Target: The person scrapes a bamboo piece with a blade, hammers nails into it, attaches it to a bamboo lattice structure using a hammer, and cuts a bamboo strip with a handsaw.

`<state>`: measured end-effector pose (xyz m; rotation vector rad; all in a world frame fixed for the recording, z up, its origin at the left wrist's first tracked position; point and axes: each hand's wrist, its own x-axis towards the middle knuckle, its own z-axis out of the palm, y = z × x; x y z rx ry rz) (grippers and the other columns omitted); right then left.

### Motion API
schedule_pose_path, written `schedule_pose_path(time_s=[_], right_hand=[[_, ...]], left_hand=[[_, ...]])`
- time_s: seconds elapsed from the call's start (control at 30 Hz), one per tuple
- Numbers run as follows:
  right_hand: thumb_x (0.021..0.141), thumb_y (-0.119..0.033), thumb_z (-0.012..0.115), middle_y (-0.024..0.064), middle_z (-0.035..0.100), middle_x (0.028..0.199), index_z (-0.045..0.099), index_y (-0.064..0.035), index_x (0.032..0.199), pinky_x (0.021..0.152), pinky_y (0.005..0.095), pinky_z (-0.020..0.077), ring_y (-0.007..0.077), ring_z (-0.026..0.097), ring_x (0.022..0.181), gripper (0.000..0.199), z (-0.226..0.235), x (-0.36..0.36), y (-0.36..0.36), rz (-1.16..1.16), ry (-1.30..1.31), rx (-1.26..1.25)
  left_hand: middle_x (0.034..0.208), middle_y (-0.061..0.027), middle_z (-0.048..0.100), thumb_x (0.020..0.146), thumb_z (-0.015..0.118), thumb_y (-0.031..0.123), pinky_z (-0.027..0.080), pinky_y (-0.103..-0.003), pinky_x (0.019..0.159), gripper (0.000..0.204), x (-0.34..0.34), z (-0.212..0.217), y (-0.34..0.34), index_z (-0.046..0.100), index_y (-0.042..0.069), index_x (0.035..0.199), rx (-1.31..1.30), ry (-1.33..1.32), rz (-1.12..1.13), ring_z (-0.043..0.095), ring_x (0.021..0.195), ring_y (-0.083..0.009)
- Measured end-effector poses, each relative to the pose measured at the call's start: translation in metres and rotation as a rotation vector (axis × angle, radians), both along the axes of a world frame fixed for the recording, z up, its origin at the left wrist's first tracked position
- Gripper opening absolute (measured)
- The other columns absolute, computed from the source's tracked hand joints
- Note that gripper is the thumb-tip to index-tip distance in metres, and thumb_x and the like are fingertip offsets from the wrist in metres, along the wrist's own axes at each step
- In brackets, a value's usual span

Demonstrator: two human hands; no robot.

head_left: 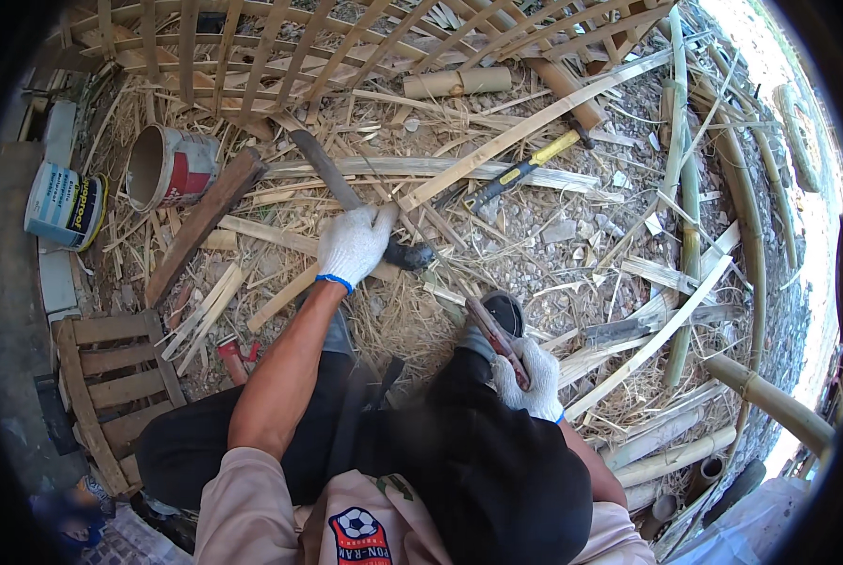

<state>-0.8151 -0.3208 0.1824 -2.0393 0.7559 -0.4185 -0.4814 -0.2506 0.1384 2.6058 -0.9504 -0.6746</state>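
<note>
My left hand (pixel 351 245), in a white glove, reaches forward and closes over a long dark knife (pixel 323 165) lying on the straw-covered ground. The blade runs up and left from the hand, and the dark handle end (pixel 409 254) sticks out on its right. My right hand (pixel 532 379), also gloved, rests by my right knee and grips a thin reddish-brown tool (pixel 490 331) that points up and left. A long bamboo strip (pixel 525 132) lies just beyond the knife.
A hammer with a yellow and black handle (pixel 525 169) lies ahead to the right. A tipped bucket (pixel 167 168), a blue-white can (pixel 64 207) and a plank (pixel 205 221) are to the left. There is a slatted wooden frame (pixel 111 386) at lower left, a bamboo lattice (pixel 346 38) ahead, and bamboo poles (pixel 751 226) to the right.
</note>
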Motion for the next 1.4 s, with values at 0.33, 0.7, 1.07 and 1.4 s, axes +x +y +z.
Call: schedule_pose_path(time_s=[0.33,0.7,1.07,1.4], right_hand=[[0.098,-0.012,0.070,0.0090,0.058,0.063,0.069,-0.0032,0.094,0.052,0.0360,0.0468,0.0243,0.063,0.053,0.009,0.012,0.041,0.007,-0.043,-0.053,0.181],[0.096,-0.016,0.074,0.0133,0.050,0.059,0.063,-0.0034,0.089,0.051,0.0399,0.0406,0.0337,0.053,0.050,0.018,0.003,0.088,0.000,-0.099,-0.187,0.120],[0.096,-0.018,0.074,0.0153,0.053,0.060,0.051,-0.0056,0.079,0.052,0.0449,0.0405,0.0348,0.058,0.053,0.031,0.009,0.112,-0.003,-0.071,-0.136,0.074],[0.095,-0.013,0.073,0.0140,0.055,0.061,0.063,-0.0047,0.086,0.052,0.0404,0.0448,0.0335,0.063,0.055,0.016,0.022,0.065,0.000,-0.026,-0.033,0.126]], left_hand=[[0.098,-0.0226,0.075,0.100,0.042,0.065,0.055,-0.052,0.087,0.065,0.012,0.027,0.007,0.077,0.010,0.104,0.008,0.008,0.089,0.071,0.098,-0.0454],[0.095,-0.0257,0.073,0.102,0.044,0.061,0.054,-0.054,0.086,0.064,-0.001,0.036,-0.006,0.076,0.006,0.099,0.005,0.092,0.064,0.071,0.096,-0.0467],[0.094,-0.0255,0.073,0.101,0.045,0.060,0.053,-0.054,0.087,0.062,-0.011,0.031,-0.007,0.076,0.006,0.097,-0.084,0.017,0.039,0.071,0.096,-0.0465],[0.089,-0.0252,0.072,0.101,0.046,0.064,0.054,-0.052,0.084,0.066,-0.006,0.021,0.000,0.075,0.005,0.098,-0.084,0.041,0.094,0.071,0.091,-0.0456]])
